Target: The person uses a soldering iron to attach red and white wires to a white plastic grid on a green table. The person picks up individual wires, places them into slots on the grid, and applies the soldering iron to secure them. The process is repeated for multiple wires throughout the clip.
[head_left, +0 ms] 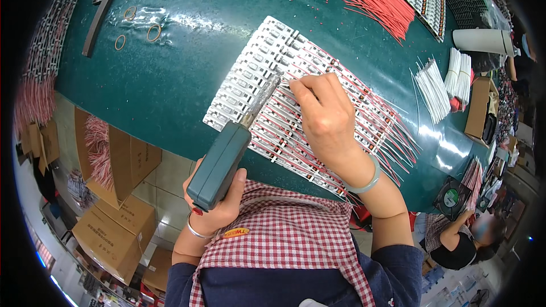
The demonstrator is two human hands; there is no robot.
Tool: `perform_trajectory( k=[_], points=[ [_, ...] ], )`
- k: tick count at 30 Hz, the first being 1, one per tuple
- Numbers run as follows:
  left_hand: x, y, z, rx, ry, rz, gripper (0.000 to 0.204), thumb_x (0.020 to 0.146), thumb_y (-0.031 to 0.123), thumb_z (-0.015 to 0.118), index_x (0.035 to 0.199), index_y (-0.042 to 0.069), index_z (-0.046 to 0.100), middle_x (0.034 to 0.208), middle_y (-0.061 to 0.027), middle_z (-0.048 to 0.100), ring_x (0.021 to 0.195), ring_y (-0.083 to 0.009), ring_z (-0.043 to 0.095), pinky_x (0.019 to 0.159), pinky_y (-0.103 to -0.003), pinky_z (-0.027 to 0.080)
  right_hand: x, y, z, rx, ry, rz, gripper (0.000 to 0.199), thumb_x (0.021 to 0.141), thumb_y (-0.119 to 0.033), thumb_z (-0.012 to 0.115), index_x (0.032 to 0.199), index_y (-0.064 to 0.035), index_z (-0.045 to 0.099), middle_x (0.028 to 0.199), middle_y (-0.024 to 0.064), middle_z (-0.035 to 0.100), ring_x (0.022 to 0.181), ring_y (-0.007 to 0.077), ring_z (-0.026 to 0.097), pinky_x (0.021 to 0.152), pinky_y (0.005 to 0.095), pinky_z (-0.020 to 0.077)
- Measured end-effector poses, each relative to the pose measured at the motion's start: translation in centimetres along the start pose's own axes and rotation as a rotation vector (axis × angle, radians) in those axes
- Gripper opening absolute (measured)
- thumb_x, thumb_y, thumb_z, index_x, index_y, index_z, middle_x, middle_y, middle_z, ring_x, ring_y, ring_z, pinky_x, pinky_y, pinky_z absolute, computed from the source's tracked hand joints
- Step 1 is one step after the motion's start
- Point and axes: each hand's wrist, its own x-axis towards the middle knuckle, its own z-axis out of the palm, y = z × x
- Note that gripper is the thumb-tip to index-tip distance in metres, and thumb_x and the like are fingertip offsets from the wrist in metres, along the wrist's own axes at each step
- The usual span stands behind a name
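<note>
Standing open at nine o'clock, a cardboard box (116, 162) full of red and white wires (98, 146). Gripping one green-handled tool (220, 156) in left fingers (234, 187), long axis from seven to one o'clock, tip toward one, over one panel of white parts (236, 82) near the centre of the surface (176, 88), lengthwise ten to four. Pinching one thin wire (285, 82) in right fingers (306, 92) beside the tip. At ten, three rubber bands (153, 25).
</note>
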Motion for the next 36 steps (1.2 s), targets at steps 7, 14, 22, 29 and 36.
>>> perform_trajectory(
  k=[7, 14, 22, 29, 36],
  points=[
    [0.2, 0.0, 0.0, -0.005, 0.010, 0.021, 0.023, 0.074, 0.000, 0.075, 0.095, -0.005, 0.068, 0.085, -0.0147, 0.067, 0.066, -0.0219, 0.064, 0.056, -0.029, 0.051, 0.4, 0.0, -0.5, 0.001, 0.052, 0.003, 0.027, 0.067, 0.001, 0.064, 0.094, 0.0041, 0.065, 0.088, 0.0106, 0.059, 0.079, 0.0246, 0.057, 0.063, 0.0342, 0.0485],
    [1.3, 0.7, 0.4, -0.035, -0.001, 0.009, 0.020, 0.074, -0.003, 0.074, 0.093, -0.006, 0.068, 0.084, -0.0150, 0.067, 0.066, -0.0234, 0.064, 0.058, -0.030, 0.051, 0.6, 1.1, -0.2, -0.014, 0.039, 0.003, 0.026, 0.068, 0.003, 0.065, 0.094, 0.0039, 0.066, 0.086, 0.0103, 0.059, 0.078, 0.0242, 0.057, 0.062, 0.0337, 0.0482],
    [1.6, 0.7, 0.7, -0.003, -0.028, 0.011, 0.019, 0.073, -0.005, 0.073, 0.092, -0.007, 0.067, 0.085, -0.0163, 0.068, 0.069, -0.0271, 0.064, 0.062, -0.032, 0.052, 0.7, 1.0, 0.0, -0.022, 0.034, -0.002, 0.026, 0.067, 0.001, 0.065, 0.094, 0.0035, 0.066, 0.086, 0.0096, 0.060, 0.078, 0.0239, 0.057, 0.064, 0.0337, 0.0488],
    [1.8, 1.0, 0.7, -0.040, -0.042, -0.033, 0.018, 0.075, -0.005, 0.071, 0.092, -0.007, 0.067, 0.085, -0.0160, 0.067, 0.069, -0.0247, 0.064, 0.062, -0.030, 0.051, 0.7, 1.0, 0.1, -0.024, 0.031, -0.003, 0.025, 0.066, 0.001, 0.065, 0.092, 0.0034, 0.066, 0.086, 0.0094, 0.059, 0.078, 0.0239, 0.057, 0.064, 0.0338, 0.0489],
    [1.5, 0.9, 0.3, 0.035, -0.022, -0.018, 0.021, 0.075, -0.001, 0.074, 0.094, -0.005, 0.068, 0.086, -0.0149, 0.067, 0.068, -0.0226, 0.065, 0.060, -0.030, 0.052, 0.8, 1.0, 0.1, -0.028, 0.037, -0.004, 0.025, 0.065, 0.001, 0.064, 0.090, 0.0036, 0.065, 0.085, 0.0095, 0.059, 0.078, 0.0241, 0.057, 0.065, 0.0339, 0.0492]
  ],
)
